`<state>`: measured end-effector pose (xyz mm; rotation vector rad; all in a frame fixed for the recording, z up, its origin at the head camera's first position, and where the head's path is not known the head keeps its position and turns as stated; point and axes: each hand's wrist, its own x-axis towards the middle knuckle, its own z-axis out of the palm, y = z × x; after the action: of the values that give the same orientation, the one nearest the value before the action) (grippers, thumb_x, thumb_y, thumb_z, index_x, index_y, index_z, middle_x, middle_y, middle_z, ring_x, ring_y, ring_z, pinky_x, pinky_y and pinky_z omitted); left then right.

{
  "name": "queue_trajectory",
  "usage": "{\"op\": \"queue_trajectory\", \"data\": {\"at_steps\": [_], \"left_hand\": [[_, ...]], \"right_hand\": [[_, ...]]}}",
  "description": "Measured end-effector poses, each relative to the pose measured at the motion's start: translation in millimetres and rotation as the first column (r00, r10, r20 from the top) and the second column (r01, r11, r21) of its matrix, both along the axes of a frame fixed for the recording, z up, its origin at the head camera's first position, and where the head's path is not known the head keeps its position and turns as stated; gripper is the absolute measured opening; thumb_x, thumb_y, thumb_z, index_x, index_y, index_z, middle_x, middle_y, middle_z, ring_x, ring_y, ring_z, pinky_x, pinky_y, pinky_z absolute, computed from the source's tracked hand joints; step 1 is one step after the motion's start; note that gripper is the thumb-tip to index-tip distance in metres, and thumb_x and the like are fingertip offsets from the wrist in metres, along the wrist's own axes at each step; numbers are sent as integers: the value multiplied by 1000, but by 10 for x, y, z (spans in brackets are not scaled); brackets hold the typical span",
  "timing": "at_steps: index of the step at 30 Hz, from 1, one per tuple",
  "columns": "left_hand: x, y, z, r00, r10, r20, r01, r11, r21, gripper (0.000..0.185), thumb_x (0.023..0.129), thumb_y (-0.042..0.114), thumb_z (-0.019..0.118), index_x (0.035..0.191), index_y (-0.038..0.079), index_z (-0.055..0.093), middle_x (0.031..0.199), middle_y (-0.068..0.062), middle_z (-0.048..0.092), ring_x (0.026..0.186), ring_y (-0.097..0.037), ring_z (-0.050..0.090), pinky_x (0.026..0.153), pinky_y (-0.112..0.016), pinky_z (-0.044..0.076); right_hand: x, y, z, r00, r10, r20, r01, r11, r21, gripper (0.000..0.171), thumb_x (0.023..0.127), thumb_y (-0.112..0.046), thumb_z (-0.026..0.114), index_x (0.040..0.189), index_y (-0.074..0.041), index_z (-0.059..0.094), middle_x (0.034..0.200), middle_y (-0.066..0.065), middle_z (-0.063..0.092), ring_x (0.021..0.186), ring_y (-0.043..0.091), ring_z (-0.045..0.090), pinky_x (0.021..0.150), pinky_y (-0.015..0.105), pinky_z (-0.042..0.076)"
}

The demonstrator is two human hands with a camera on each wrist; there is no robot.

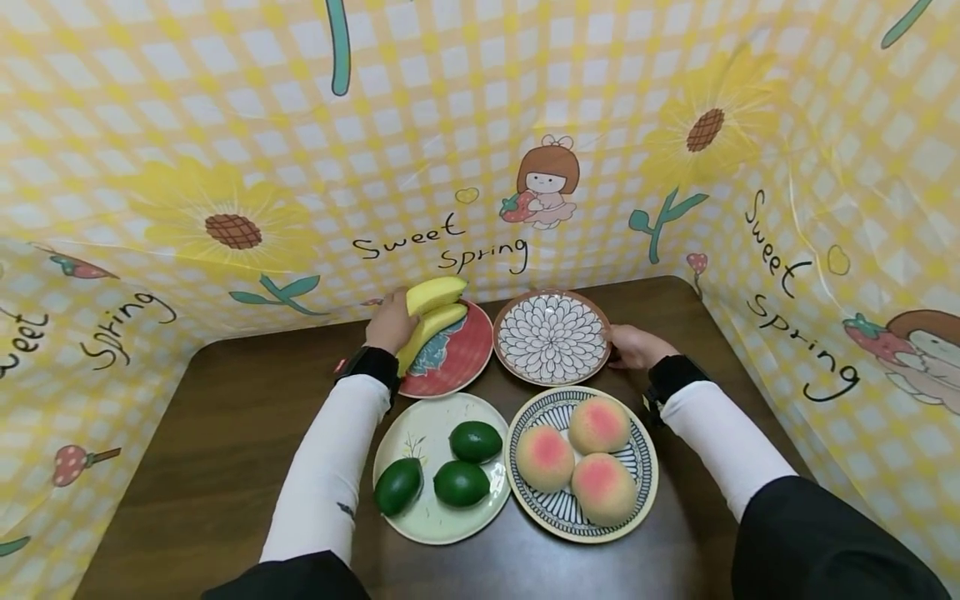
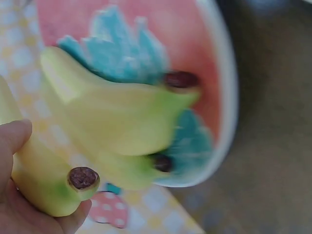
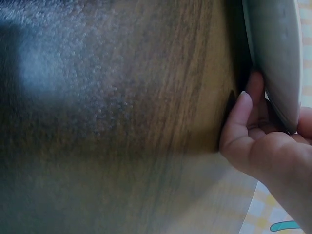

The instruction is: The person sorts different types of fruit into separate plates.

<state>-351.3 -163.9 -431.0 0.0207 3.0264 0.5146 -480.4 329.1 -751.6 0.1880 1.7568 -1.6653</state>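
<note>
Nearest you on the tabletop (image 1: 195, 467), limes (image 1: 461, 483) sit on a pale green plate (image 1: 442, 412) at seven o'clock, peaches (image 1: 603, 490) on a dark-patterned plate (image 1: 555, 506) at five. Farther out, at eleven, your left hand (image 1: 390, 321) grips one banana (image 2: 44, 183) beside two others on the red plate (image 1: 468, 358); at one, your right hand (image 1: 637, 346) pinches the rim of the flower-patterned plate (image 1: 551, 337).
</note>
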Motion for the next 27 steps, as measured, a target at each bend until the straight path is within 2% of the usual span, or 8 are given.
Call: {"op": "queue_trajectory", "data": {"at_steps": [2,5,7,10,14,17,23,27], "left_hand": [[7,113,86,999,-24,-24,24,1000,-4,64,105,23,56,159,1,28,156,-28,42,136,-46,52,110,-60,47],[27,334,181,997,-69,-41,69,998,4,65,105,24,57,159,3,28,150,-29,48,127,-46,59,104,-58,50],[43,506,215,994,-99,-42,100,995,26,67,105,25,58,160,4,27,148,-29,49,124,-45,61,102,-57,52],[76,778,237,988,-148,-33,150,985,82,67,104,26,58,159,4,28,147,-28,50,125,-43,61,104,-55,51],[128,1121,181,971,-238,-2,236,960,148,61,104,24,59,156,4,35,143,-23,56,128,-37,59,110,-50,48],[165,1354,96,948,-316,39,304,936,179,57,103,19,60,153,2,39,138,-21,59,127,-33,59,111,-47,46],[244,1726,-130,901,-407,152,388,911,138,55,103,19,61,150,-1,41,131,-20,58,119,-31,56,105,-42,47],[306,1859,-246,887,-395,240,380,919,106,57,104,24,58,153,1,38,133,-20,55,120,-30,53,103,-40,47]], "right_hand": [[-244,124,-378,1000,-5,0,5,1000,-8,61,108,-47,43,161,-25,22,127,5,58,116,24,58,97,51,47],[-341,164,-506,1000,-23,11,23,1000,-16,55,107,-47,46,156,-25,32,131,7,58,119,26,58,100,53,46],[-244,118,-344,1000,-26,17,27,999,-31,52,107,-47,48,152,-25,37,127,5,60,116,23,58,100,50,45],[21,-21,72,1000,-9,-1,9,999,-43,51,108,-46,45,153,-23,37,122,2,62,111,19,60,99,45,44],[451,-230,712,1000,-9,-27,8,999,-42,54,111,-40,38,160,-20,27,127,3,60,110,19,58,103,44,41],[688,-320,1042,999,-17,-36,14,997,-69,53,111,-38,38,159,-18,29,123,6,59,107,20,56,106,42,40],[627,-306,979,999,1,-50,-3,999,-51,38,111,-32,37,146,-18,41,119,7,61,107,20,58,100,41,42],[494,-285,823,999,0,-38,0,1000,-6,28,102,-14,35,127,-18,48,111,4,60,105,19,57,96,40,44]]}}
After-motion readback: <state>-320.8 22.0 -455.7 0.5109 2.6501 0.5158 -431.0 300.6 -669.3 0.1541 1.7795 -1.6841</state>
